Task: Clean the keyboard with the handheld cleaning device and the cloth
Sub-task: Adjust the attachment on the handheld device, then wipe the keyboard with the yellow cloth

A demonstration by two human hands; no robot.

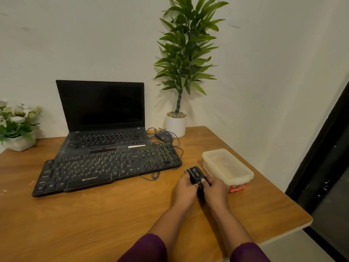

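Note:
A dusty black keyboard (105, 168) lies across the wooden table, its far edge resting on the base of an open laptop (103, 118). To its right, both hands hold a small black handheld cleaning device (195, 173) just above the table. My left hand (184, 188) grips its left side. My right hand (215, 190) grips its right side, thumb on top. No cloth is visible.
A lidded translucent plastic box (227, 168) with a red clip sits right of the hands. A wired mouse (164, 136) and a tall potted plant (176, 123) stand behind the keyboard. A flower pot (18, 141) is at the far left. The table edge (294, 207) runs close on the right.

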